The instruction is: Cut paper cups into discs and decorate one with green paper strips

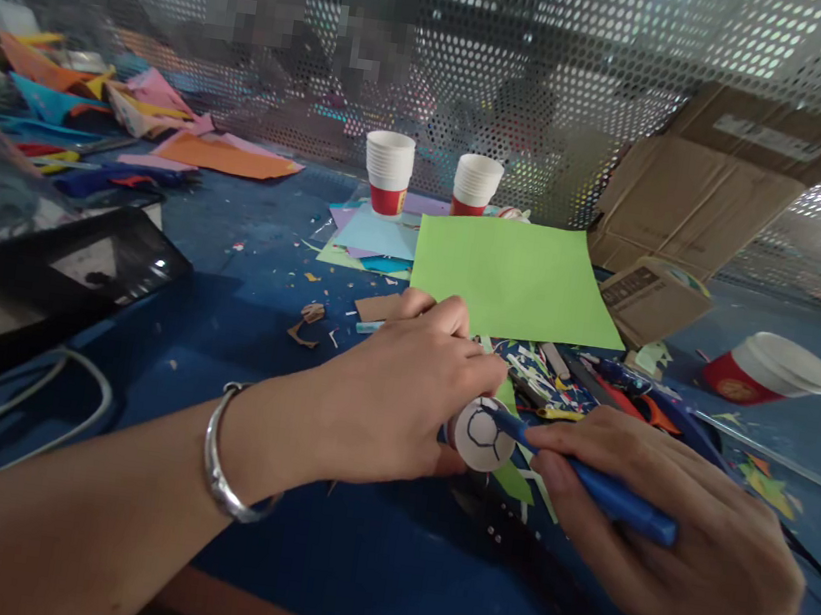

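My left hand (pixel 400 387), with a silver bangle at the wrist, is closed around a small paper cup (pixel 484 448). Its pale round base faces me and bears dark drawn lines, like part of a football pattern. A blue marker (pixel 619 501) is pinched in my right hand (pixel 684 525), its tip touching or nearly touching the upper part of the round base. Green paper strips (pixel 514 483) lie under and beside the cup. My left fingers hide most of the cup's side.
A lime-green sheet (pixel 512 276) lies ahead, near two stacks of paper cups (pixel 387 168). Cut scraps (pixel 542 375) spread beyond my hands. At right are another paper cup (pixel 772 370) and cardboard boxes (pixel 698 194); at left, a black-framed case (pixel 58 281) and a white cable (pixel 104 388).
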Tool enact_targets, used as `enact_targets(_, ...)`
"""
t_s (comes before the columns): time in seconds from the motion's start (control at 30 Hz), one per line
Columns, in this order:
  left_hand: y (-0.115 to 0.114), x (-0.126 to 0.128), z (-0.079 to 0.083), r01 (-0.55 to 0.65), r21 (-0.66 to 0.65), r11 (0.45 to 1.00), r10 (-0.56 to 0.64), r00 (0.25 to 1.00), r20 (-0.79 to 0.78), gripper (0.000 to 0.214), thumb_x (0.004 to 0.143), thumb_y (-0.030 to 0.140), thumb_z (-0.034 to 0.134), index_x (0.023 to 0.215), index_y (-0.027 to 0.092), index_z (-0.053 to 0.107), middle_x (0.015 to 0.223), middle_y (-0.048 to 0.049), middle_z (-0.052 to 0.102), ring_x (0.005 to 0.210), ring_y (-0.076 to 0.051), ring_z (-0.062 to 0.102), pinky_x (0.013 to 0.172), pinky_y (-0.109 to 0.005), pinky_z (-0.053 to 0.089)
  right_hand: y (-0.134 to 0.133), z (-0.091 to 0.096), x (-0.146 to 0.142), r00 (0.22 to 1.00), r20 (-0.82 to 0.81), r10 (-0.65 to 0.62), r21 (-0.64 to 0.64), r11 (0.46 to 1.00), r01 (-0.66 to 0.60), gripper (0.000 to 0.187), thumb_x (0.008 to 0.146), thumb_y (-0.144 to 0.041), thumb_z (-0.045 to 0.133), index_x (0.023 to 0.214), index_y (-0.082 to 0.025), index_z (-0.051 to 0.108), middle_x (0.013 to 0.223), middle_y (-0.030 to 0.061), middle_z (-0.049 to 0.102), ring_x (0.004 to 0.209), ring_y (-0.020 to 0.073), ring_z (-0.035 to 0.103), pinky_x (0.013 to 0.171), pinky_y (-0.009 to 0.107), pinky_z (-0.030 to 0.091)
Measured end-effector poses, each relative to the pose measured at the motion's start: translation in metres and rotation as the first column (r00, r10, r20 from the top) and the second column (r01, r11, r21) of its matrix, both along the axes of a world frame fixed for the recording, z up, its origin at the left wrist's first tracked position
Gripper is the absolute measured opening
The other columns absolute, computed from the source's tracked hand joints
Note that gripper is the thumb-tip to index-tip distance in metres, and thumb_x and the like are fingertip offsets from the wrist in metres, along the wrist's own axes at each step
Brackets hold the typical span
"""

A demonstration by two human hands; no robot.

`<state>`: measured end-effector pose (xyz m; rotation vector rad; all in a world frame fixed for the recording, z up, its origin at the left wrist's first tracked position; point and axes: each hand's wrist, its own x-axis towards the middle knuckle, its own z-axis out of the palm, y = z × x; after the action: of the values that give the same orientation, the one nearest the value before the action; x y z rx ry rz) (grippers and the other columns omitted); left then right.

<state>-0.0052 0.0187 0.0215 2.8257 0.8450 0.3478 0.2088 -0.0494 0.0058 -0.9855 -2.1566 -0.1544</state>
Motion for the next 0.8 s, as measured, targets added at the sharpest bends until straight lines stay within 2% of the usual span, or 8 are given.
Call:
enact_targets(0.3,0.0018,-0.0008,-0.0015,-0.006,0.010,1.000,0.006,1.000,-0.007,0.035,0.074,0.042,0.080,0.093,0.019,0.064,0.088,-0.0051,0.068,0.099,-0.029,0.048,0.081,-0.040,0.026,-0.0027,0.0045,-0.0009,0.999,-0.022,0.040,-0.016,0.999,-0.040,0.016,0.087,-0.008,0.063,0.097,-0.019,0.068,0.078,0.0025,0.077,0.067,0.0158,0.074,0.062,0.024,0.060)
enact_targets(0.47,0.0013,-0.0005,-0.0016,0.013,-0.002,1.000,-0.013,1.000,-0.019,0.034,0.073,0.039,0.082,0.093,0.019,0.063,0.087,-0.0044,0.068,0.100,-0.030,0.049,0.082,-0.040,0.026,-0.0027,0.0033,-0.0039,0.997,-0.043,0.063,-0.030,0.997,-0.065,0.019,0.086,-0.008,0.064,0.098,-0.021,0.070,0.081,0.0019,0.079,0.071,0.0175,0.076,0.071,0.027,0.063)
enact_targets(0.8,0.0030,-0.0008,-0.0044,0.049,0.011,0.999,-0.049,0.999,0.000,0.038,0.073,0.041,0.083,0.099,0.019,0.065,0.093,-0.0053,0.068,0.105,-0.030,0.050,0.085,-0.042,0.025,-0.0018,0.0026,-0.0035,0.994,-0.029,0.104,-0.030,0.994,-0.105,0.015,0.088,-0.009,0.063,0.097,-0.019,0.070,0.080,0.0032,0.078,0.071,0.0157,0.075,0.065,0.022,0.061)
